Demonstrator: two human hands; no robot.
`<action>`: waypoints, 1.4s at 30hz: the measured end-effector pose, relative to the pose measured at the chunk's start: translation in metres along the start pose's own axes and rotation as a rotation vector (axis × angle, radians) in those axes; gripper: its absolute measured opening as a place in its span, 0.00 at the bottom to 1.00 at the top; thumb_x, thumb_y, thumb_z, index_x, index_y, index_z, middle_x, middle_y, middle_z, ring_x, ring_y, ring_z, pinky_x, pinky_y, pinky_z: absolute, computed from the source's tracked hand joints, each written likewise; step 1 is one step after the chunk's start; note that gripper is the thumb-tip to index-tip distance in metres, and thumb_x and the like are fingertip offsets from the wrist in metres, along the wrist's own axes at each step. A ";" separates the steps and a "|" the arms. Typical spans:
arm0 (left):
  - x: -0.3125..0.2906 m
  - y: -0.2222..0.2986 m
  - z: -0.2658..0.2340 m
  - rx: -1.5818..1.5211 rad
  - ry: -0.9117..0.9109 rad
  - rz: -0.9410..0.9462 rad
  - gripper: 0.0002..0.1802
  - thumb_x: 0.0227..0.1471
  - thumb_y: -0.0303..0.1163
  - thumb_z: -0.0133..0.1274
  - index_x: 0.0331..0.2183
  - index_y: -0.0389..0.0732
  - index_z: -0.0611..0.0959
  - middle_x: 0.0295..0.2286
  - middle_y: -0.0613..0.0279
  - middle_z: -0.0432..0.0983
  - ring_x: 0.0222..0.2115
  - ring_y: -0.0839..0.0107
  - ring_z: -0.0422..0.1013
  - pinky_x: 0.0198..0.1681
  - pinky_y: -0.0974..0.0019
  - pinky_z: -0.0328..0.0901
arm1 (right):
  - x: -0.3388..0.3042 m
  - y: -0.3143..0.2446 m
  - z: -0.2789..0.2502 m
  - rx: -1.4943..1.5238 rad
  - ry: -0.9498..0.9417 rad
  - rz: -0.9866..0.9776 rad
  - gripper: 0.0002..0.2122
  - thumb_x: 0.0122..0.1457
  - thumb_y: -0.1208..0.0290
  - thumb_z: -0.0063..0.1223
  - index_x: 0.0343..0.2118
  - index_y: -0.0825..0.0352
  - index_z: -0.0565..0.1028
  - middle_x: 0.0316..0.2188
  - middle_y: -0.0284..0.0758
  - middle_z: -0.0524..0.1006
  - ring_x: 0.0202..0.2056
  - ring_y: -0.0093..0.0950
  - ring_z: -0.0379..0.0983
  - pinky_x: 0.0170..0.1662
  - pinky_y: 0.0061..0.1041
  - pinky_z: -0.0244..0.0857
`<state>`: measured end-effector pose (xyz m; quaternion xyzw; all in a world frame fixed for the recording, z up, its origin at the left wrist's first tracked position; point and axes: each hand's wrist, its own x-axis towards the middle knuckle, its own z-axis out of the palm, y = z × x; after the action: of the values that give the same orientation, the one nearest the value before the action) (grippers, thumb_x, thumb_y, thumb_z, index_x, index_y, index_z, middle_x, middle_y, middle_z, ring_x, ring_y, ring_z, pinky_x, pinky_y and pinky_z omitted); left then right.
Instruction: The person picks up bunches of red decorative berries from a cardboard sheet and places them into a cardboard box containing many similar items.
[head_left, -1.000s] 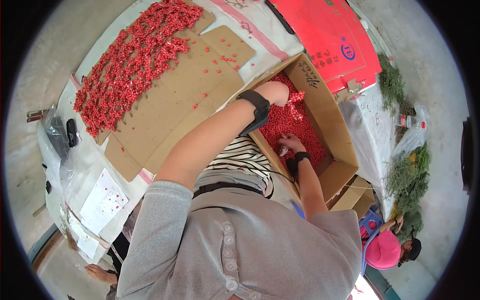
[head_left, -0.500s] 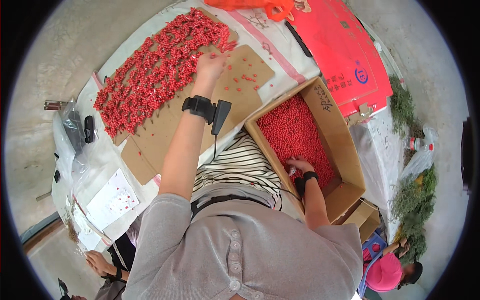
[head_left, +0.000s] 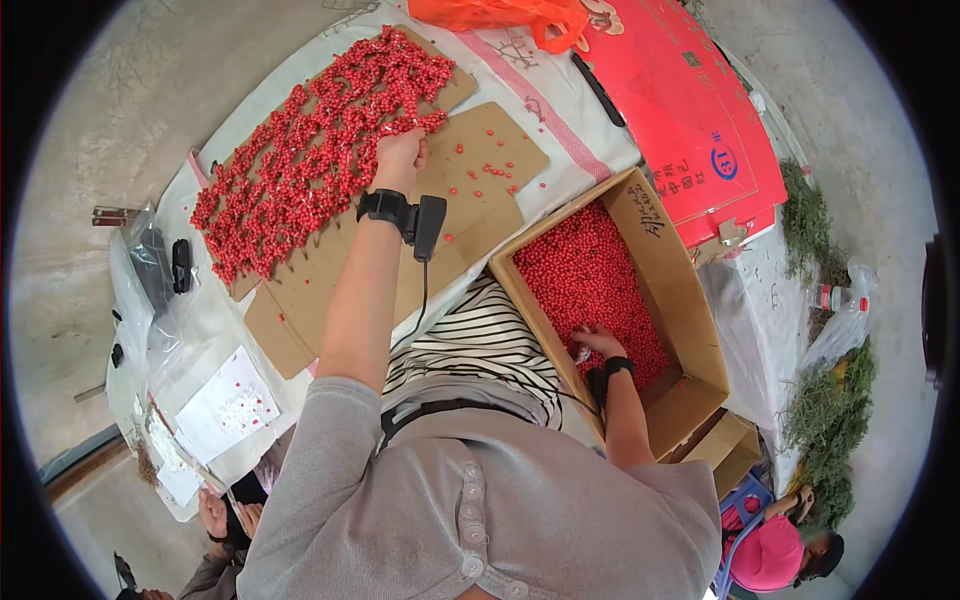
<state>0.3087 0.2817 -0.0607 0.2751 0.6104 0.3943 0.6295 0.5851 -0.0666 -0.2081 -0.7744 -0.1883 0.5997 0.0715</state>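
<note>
The left hand [head_left: 398, 155] rests with fingers curled shut on the near edge of the heap of red berry sprigs [head_left: 320, 150], which lies spread over sheets of brown cardboard [head_left: 470, 190] on the table. Beside that cardboard, to the right of it, stands an open cardboard box [head_left: 680, 300] filled with loose red berries [head_left: 590, 280], and the right hand [head_left: 598, 343] is down among them at the box's near end, fingers bent around something small that I cannot make out. Beyond the box lies a red sheet [head_left: 680, 110].
</note>
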 end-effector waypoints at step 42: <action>-0.347 -0.184 -0.481 0.672 0.927 -0.017 0.22 0.37 0.37 0.47 0.36 0.35 0.68 0.24 0.56 0.69 0.25 0.64 0.66 0.28 0.66 0.61 | 0.020 -0.004 -0.016 0.081 -0.172 -0.068 0.23 0.44 0.67 0.46 0.42 0.70 0.57 0.33 0.38 0.66 0.29 0.28 0.64 0.30 0.24 0.61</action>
<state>-0.1161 -0.1707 -0.0713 0.2533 0.9168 0.2529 0.1770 0.6038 -0.0537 -0.2202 -0.7096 -0.1955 0.6685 0.1067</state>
